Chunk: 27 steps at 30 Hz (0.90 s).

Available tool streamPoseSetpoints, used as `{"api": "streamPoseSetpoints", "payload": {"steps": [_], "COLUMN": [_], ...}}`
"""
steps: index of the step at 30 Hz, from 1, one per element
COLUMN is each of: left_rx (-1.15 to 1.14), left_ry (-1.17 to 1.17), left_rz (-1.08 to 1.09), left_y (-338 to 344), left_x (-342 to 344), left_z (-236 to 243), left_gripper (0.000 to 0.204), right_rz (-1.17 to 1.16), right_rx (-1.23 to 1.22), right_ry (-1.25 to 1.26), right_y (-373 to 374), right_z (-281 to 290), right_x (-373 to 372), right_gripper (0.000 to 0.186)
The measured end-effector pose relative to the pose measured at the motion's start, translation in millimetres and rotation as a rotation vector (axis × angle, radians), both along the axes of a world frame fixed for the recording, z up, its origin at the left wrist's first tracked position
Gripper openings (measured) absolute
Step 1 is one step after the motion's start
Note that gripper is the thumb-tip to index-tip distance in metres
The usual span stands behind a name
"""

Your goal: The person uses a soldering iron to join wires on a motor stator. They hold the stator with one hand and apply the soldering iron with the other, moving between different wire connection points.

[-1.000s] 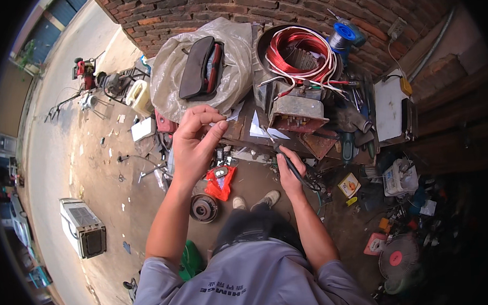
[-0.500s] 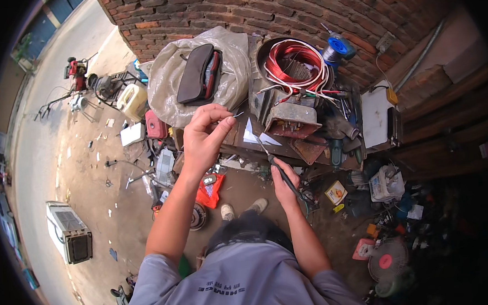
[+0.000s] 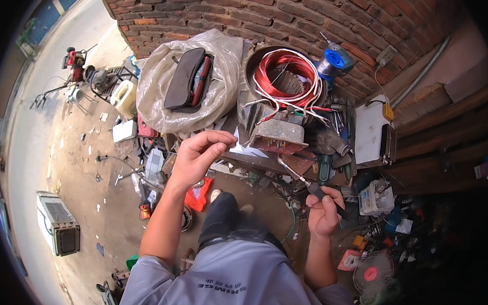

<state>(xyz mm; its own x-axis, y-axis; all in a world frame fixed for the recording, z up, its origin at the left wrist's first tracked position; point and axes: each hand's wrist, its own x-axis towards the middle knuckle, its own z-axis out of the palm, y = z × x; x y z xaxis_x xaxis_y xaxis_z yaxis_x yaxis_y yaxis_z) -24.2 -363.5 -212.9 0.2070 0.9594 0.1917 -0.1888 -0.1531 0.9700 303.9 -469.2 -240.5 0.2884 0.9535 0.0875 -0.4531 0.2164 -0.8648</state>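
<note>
Thumb and fingertips of my left hand (image 3: 200,159) are pinched together in front of the bench edge, with a short thin wire that barely shows at the tips. A soldering iron (image 3: 316,190) is in my right hand (image 3: 323,214), gripped by its dark handle. Its metal shaft slants up and left, the tip close to the bench's front edge. Beyond the tip stands a worn metal housing (image 3: 279,133) with terminals on its near face. Pieces of white paper (image 3: 248,150) lie left of the housing, near my left fingertips.
A round pan holds a coil of red wire (image 3: 270,76). Beside it stands a blue spool (image 3: 334,59) of silvery wire. A dark pouch (image 3: 184,81) rests on a plastic-covered heap (image 3: 148,102). Pliers and gloves crowd the bench's right; an orange-red bag (image 3: 198,196) and scattered parts litter the ground.
My right hand has moved right and toward me, taking the soldering iron away from the white paper. My left hand has come lower and slightly left, still pinched. The view has shifted a little.
</note>
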Motion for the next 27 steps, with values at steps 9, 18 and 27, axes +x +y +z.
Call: {"api": "streamPoseSetpoints", "payload": {"steps": [9,18,27], "left_rx": [0.009,0.041,0.037], "left_ry": [0.262,0.346,-0.125], "left_rz": [-0.023,-0.223,-0.055], "left_y": [22.5,61.8,70.6], "left_x": [-3.2,-19.7,-27.5], "left_z": [6.1,3.5,-16.5], "left_gripper": [0.017,0.011,0.01], "right_rz": [0.089,0.079,0.183], "right_rx": [-0.114,-0.034,0.053], "right_ry": [0.404,0.293,0.029], "right_y": [51.7,94.1,143.3], "right_z": [36.1,75.1,120.6], "right_x": [23.2,7.0,19.3], "right_gripper": [0.03,0.032,0.029]}}
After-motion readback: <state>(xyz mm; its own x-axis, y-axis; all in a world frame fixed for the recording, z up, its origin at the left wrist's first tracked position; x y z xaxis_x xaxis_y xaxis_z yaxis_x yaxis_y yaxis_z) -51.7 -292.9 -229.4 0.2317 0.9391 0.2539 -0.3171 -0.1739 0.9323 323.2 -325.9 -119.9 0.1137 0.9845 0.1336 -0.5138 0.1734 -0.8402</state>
